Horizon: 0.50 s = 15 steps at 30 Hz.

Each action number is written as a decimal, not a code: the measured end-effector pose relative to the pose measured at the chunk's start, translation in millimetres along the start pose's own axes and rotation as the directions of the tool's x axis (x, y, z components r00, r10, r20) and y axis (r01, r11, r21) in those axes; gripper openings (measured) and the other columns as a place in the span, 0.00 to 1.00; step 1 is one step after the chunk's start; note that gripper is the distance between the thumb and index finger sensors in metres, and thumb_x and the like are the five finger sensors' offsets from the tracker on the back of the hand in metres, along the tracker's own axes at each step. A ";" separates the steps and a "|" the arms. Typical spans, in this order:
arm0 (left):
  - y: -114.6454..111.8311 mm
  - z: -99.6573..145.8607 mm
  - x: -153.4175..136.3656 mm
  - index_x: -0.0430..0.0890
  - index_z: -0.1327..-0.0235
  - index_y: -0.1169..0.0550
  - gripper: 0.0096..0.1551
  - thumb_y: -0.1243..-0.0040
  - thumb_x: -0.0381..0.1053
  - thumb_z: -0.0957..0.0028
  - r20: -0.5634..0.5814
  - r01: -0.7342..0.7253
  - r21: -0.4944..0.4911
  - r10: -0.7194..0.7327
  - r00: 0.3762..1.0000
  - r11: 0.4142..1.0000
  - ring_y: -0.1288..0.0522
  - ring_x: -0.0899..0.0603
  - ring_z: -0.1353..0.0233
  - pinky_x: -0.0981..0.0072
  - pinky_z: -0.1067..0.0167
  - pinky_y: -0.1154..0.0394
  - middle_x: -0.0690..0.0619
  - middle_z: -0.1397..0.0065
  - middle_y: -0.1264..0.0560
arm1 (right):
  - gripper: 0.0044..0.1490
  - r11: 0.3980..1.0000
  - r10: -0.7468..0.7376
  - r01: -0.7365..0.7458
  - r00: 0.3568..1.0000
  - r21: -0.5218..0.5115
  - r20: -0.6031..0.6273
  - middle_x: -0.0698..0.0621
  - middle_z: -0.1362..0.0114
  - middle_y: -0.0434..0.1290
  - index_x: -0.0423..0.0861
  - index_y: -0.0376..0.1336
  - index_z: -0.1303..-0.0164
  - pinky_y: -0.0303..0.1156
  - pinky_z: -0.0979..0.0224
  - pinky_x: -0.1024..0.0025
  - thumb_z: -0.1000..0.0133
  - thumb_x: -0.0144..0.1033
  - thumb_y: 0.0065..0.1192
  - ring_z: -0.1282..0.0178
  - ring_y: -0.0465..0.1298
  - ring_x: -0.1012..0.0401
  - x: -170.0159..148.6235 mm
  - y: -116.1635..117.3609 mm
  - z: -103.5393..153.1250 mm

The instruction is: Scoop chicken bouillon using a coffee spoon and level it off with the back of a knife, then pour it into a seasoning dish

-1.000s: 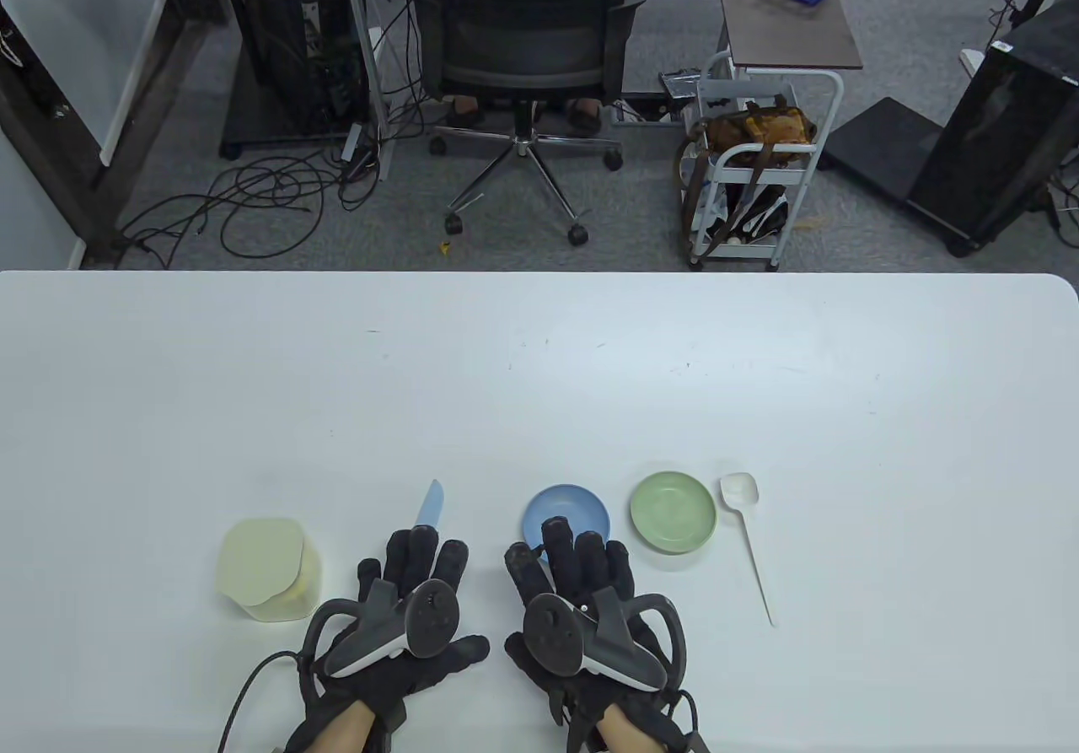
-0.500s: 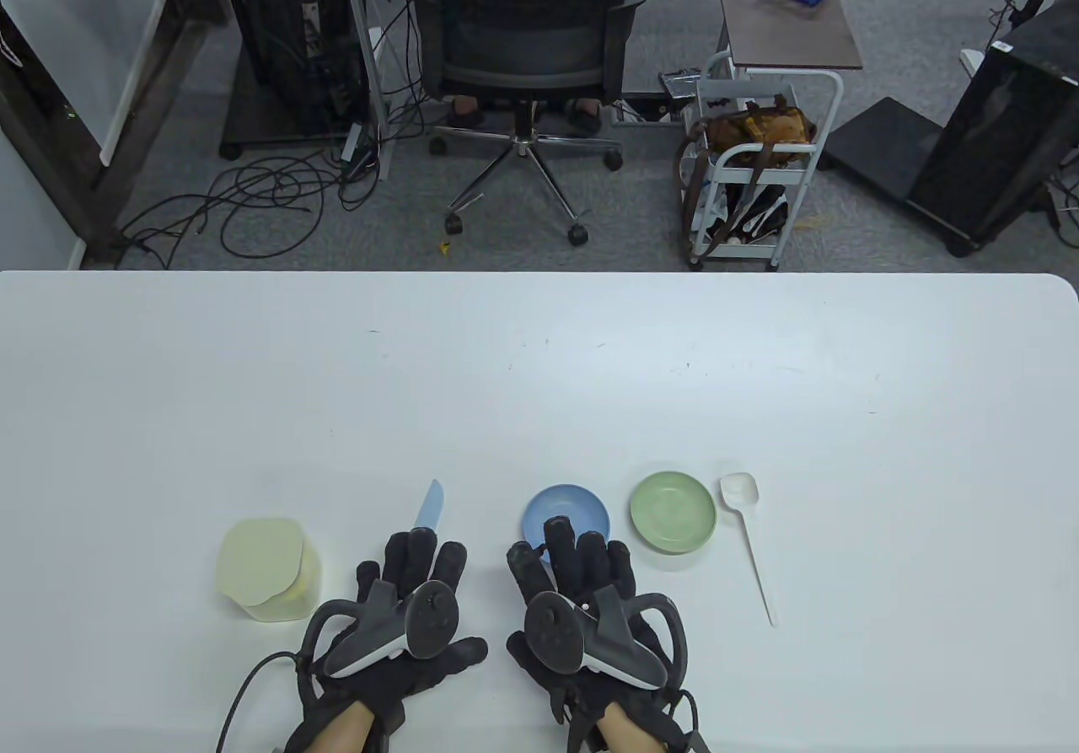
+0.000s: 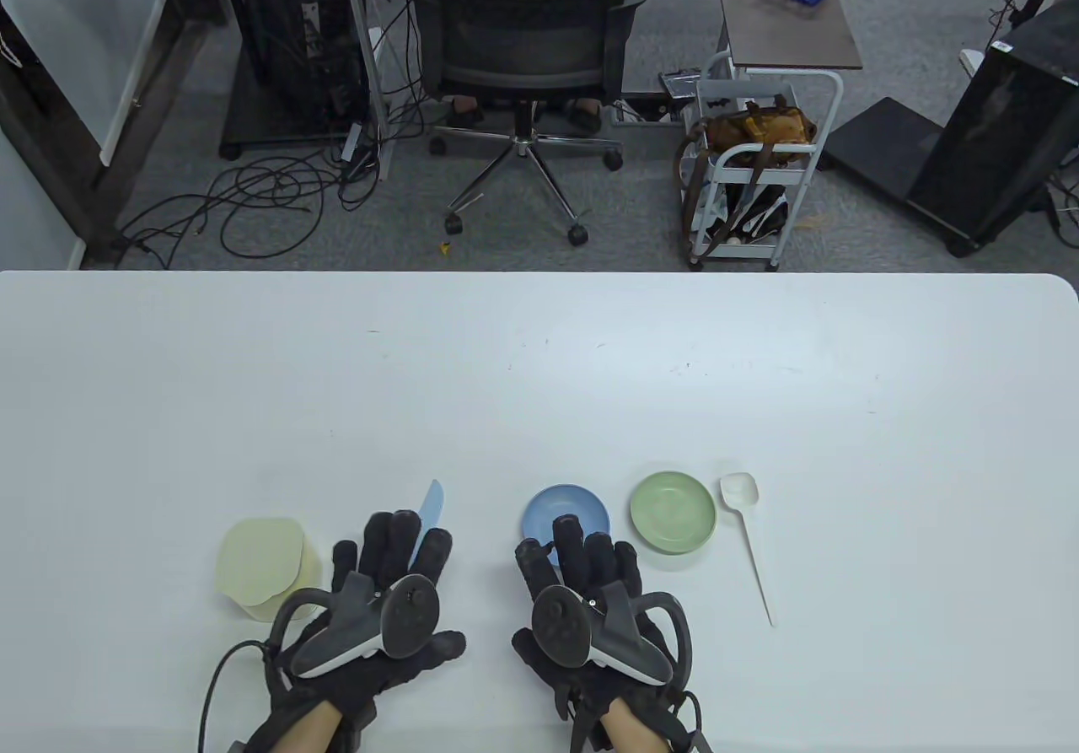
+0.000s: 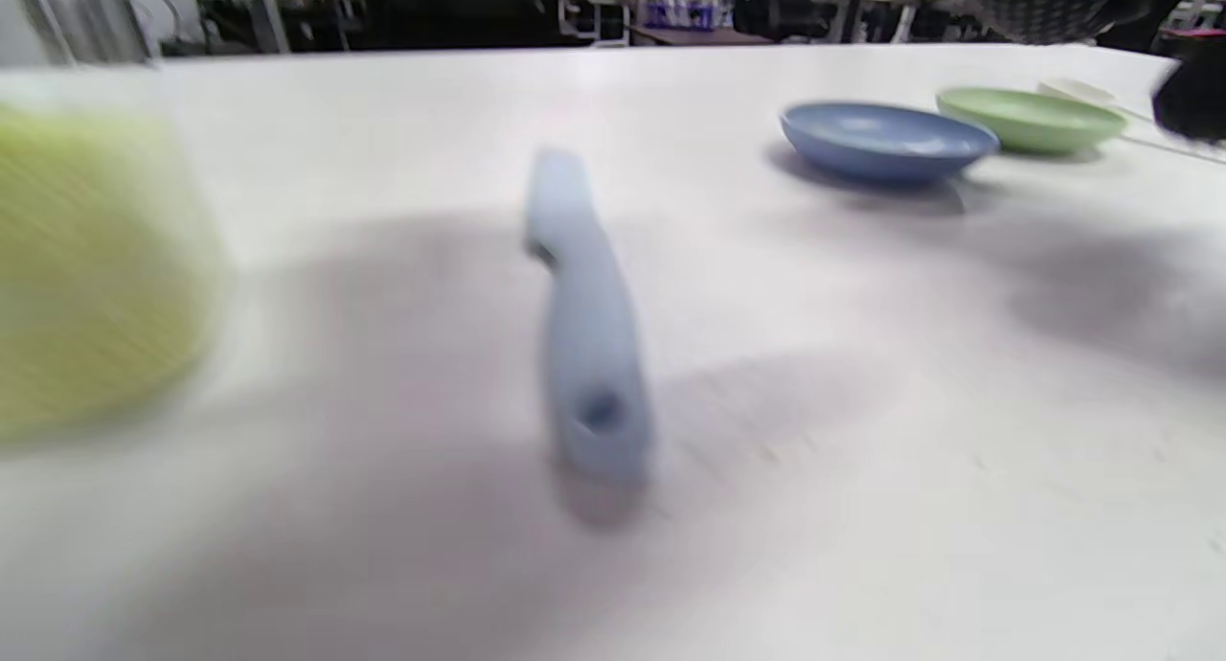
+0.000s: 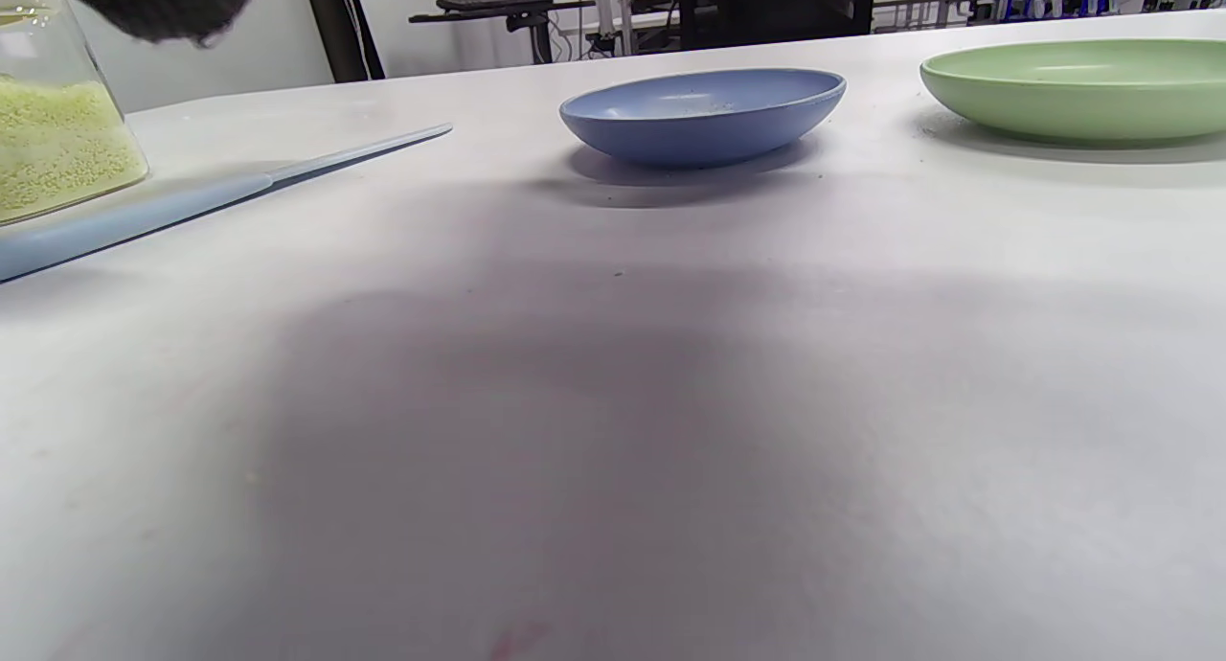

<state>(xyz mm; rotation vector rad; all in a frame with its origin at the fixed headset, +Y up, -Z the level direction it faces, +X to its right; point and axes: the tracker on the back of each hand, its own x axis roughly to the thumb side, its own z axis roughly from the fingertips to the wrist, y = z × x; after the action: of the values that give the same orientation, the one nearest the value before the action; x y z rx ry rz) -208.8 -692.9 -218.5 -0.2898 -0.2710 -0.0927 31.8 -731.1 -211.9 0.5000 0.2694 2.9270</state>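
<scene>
1. From my remote station, I see a white table (image 3: 539,382) with faint dark specks, and beyond its far edge grey carpet, a black office chair (image 3: 523,45), tangled floor cables (image 3: 270,196) and a white cart (image 3: 759,163).
2. My left hand (image 3: 379,610) and right hand (image 3: 590,610) hover side by side at the near edge, fingers extended, gripping nothing.
3. The bouillon jar (image 3: 268,567) stands left of the left hand; the blue knife (image 3: 428,513) lies partly under its fingers.
4. The blue dish (image 3: 573,510), green dish (image 3: 673,511) and white spoon (image 3: 746,534) line up rightward.
</scene>
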 end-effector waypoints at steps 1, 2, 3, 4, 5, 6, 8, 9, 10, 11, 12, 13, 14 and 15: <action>9.1 3.8 -9.8 0.56 0.26 0.71 0.67 0.45 0.77 0.57 -0.011 -0.001 0.013 0.001 1.000 1.000 0.70 0.32 0.14 0.30 0.23 0.61 0.43 0.16 0.73 | 0.58 1.000 0.000 0.000 1.000 0.000 0.000 0.49 0.25 0.12 0.63 0.21 0.34 0.22 0.21 0.33 0.48 0.59 0.58 0.18 0.33 0.38 -0.1 0.1 0.0; 18.4 7.9 -22.1 0.56 0.26 0.70 0.68 0.44 0.77 0.57 -0.030 -0.005 0.023 0.006 1.000 1.000 0.69 0.31 0.14 0.29 0.23 0.60 0.43 0.15 0.72 | 0.58 1.000 0.001 -0.001 1.000 0.001 -0.001 0.49 0.25 0.12 0.63 0.21 0.34 0.22 0.21 0.33 0.48 0.59 0.58 0.18 0.33 0.38 -0.3 0.2 0.0; 26.4 11.5 -36.8 0.56 0.25 0.70 0.68 0.43 0.77 0.58 -0.056 -0.005 0.027 0.006 0.998 1.000 0.69 0.31 0.13 0.29 0.23 0.60 0.43 0.15 0.72 | 0.58 1.000 0.001 -0.001 1.000 0.004 -0.003 0.49 0.25 0.12 0.63 0.21 0.34 0.22 0.21 0.33 0.48 0.59 0.58 0.18 0.33 0.38 -0.6 0.4 0.0; 30.3 13.3 -47.8 0.56 0.25 0.70 0.69 0.42 0.77 0.59 -0.067 -0.003 0.024 0.005 0.998 1.000 0.68 0.31 0.13 0.29 0.23 0.59 0.42 0.15 0.71 | 0.58 1.000 0.001 -0.001 1.000 0.005 -0.004 0.49 0.25 0.12 0.63 0.21 0.34 0.23 0.21 0.33 0.48 0.59 0.58 0.18 0.33 0.38 -0.7 0.5 0.0; 32.4 14.2 -61.4 0.55 0.25 0.70 0.70 0.42 0.77 0.59 -0.085 -0.005 0.016 0.007 0.996 1.000 0.68 0.31 0.13 0.29 0.23 0.59 0.42 0.14 0.70 | 0.58 1.000 0.000 0.000 1.000 0.008 -0.005 0.49 0.25 0.12 0.63 0.21 0.34 0.23 0.21 0.33 0.48 0.59 0.58 0.18 0.33 0.38 -0.9 0.8 -0.4; 31.4 13.4 -75.4 0.56 0.25 0.70 0.71 0.41 0.77 0.60 -0.111 -0.004 0.003 0.004 0.994 1.000 0.68 0.30 0.13 0.28 0.23 0.59 0.42 0.14 0.70 | 0.58 1.000 0.001 -0.001 1.000 0.011 -0.007 0.49 0.25 0.12 0.63 0.21 0.34 0.23 0.21 0.33 0.48 0.59 0.58 0.18 0.33 0.38 -1.0 1.1 -0.7; 20.4 7.3 -99.3 0.54 0.27 0.73 0.74 0.40 0.78 0.62 -0.142 -0.019 -0.044 0.012 0.990 0.999 0.68 0.29 0.14 0.27 0.24 0.57 0.40 0.15 0.71 | 0.58 1.000 0.005 -0.005 1.000 0.017 -0.009 0.49 0.25 0.12 0.63 0.21 0.34 0.22 0.21 0.33 0.48 0.59 0.58 0.18 0.33 0.38 -1.2 1.7 -1.1; 14.1 4.1 -107.3 0.51 0.30 0.76 0.77 0.41 0.79 0.63 -0.167 -0.023 -0.067 0.012 0.986 0.997 0.69 0.27 0.15 0.27 0.24 0.57 0.37 0.16 0.72 | 0.58 1.000 0.007 -0.006 1.000 0.017 -0.011 0.49 0.25 0.12 0.63 0.21 0.34 0.23 0.21 0.33 0.48 0.59 0.58 0.18 0.33 0.38 -1.4 1.8 -1.1; 4.5 -0.4 -117.6 0.48 0.31 0.77 0.80 0.40 0.79 0.64 -0.201 -0.026 -0.122 0.001 0.980 0.992 0.70 0.26 0.16 0.26 0.24 0.56 0.35 0.17 0.73 | 0.58 1.000 0.006 -0.006 1.000 0.018 -0.016 0.49 0.25 0.12 0.63 0.21 0.34 0.23 0.21 0.33 0.48 0.59 0.58 0.18 0.33 0.38 -2.2 1.4 -0.8; -1.7 -3.1 -123.8 0.46 0.32 0.78 0.81 0.41 0.80 0.65 -0.206 -0.026 -0.161 -0.008 0.979 0.987 0.70 0.26 0.16 0.26 0.25 0.56 0.35 0.17 0.73 | 0.58 1.000 0.004 -0.004 1.000 0.017 -0.019 0.49 0.25 0.12 0.63 0.21 0.34 0.23 0.21 0.33 0.48 0.59 0.58 0.18 0.33 0.38 -3.0 1.2 -0.8; -9.8 -6.0 -131.1 0.46 0.31 0.77 0.81 0.41 0.81 0.66 -0.206 -0.027 -0.186 -0.012 0.978 0.982 0.70 0.26 0.16 0.26 0.25 0.55 0.35 0.17 0.73 | 0.58 1.000 -0.001 0.001 1.000 0.015 -0.024 0.49 0.25 0.12 0.62 0.21 0.34 0.23 0.21 0.33 0.48 0.59 0.58 0.18 0.33 0.38 -4.3 1.0 -1.0; -15.7 -8.0 -135.7 0.45 0.30 0.76 0.82 0.41 0.81 0.67 -0.200 -0.034 -0.191 -0.005 0.980 0.981 0.69 0.25 0.16 0.25 0.25 0.54 0.35 0.17 0.72 | 0.58 1.000 -0.003 0.003 1.000 0.016 -0.029 0.49 0.25 0.12 0.63 0.21 0.34 0.23 0.21 0.33 0.48 0.59 0.58 0.18 0.33 0.38 -5.2 0.8 -1.2; -22.0 -10.5 -139.8 0.45 0.29 0.75 0.82 0.41 0.81 0.67 -0.173 -0.059 -0.204 0.023 0.985 0.977 0.68 0.26 0.15 0.25 0.25 0.53 0.36 0.16 0.72 | 0.58 1.000 -0.005 0.006 0.999 0.016 -0.035 0.49 0.25 0.12 0.63 0.21 0.34 0.23 0.21 0.33 0.48 0.59 0.58 0.18 0.33 0.38 -6.1 0.8 -1.7; -27.8 -13.0 -142.4 0.46 0.28 0.74 0.82 0.40 0.81 0.67 -0.146 -0.096 -0.221 0.065 0.987 0.971 0.66 0.26 0.15 0.25 0.26 0.52 0.37 0.16 0.71 | 0.58 1.000 -0.006 0.007 0.999 0.016 -0.038 0.49 0.25 0.12 0.63 0.21 0.34 0.23 0.21 0.33 0.48 0.59 0.58 0.18 0.33 0.38 -6.8 0.8 -2.0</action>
<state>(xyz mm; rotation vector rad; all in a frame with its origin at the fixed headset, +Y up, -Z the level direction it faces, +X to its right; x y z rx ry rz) -345.8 -715.9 -262.4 -0.5194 -0.1101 -0.0631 37.3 -733.4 -215.7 0.4460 0.2990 2.9326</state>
